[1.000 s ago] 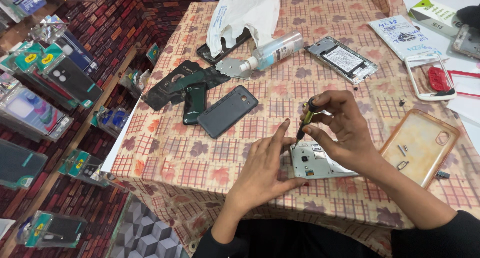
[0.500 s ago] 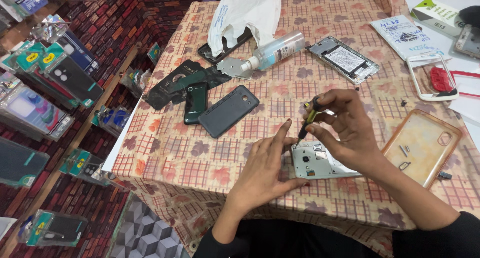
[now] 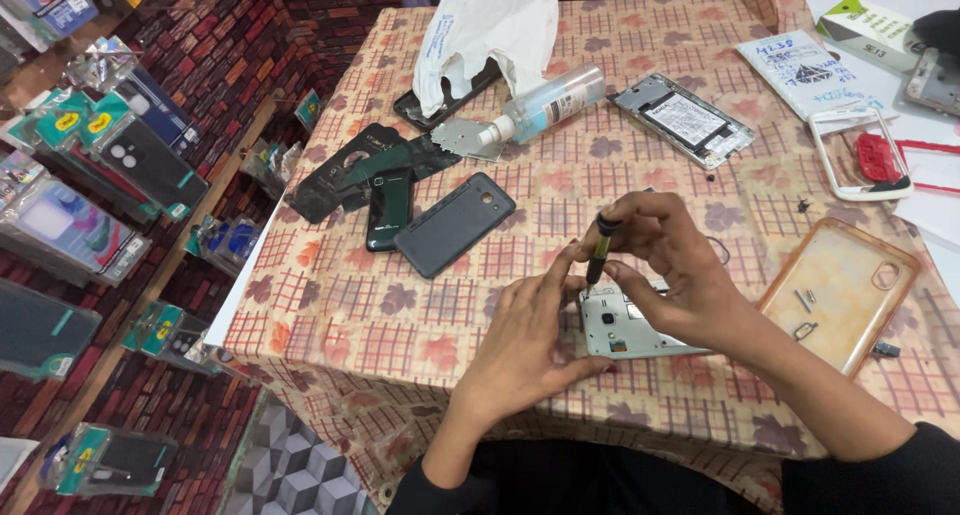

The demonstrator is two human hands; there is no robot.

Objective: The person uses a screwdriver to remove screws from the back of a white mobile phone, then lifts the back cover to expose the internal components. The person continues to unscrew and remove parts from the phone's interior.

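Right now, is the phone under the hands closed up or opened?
Opened. The phone lies with its grey inner frame and parts exposed, back cover off, while the right hand holds a small screwdriver upright on it.

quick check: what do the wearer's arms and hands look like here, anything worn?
Both hands are bare: no gloves, rings or watch visible on the left hand or right hand. Forearms are uncovered; black sleeves begin near the elbows at the frame's bottom edge.

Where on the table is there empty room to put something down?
Bare cloth lies at the near left corner, below the dark phone cover. Another patch sits between the spray bottle and the right hand. The right side around the clear case is crowded.
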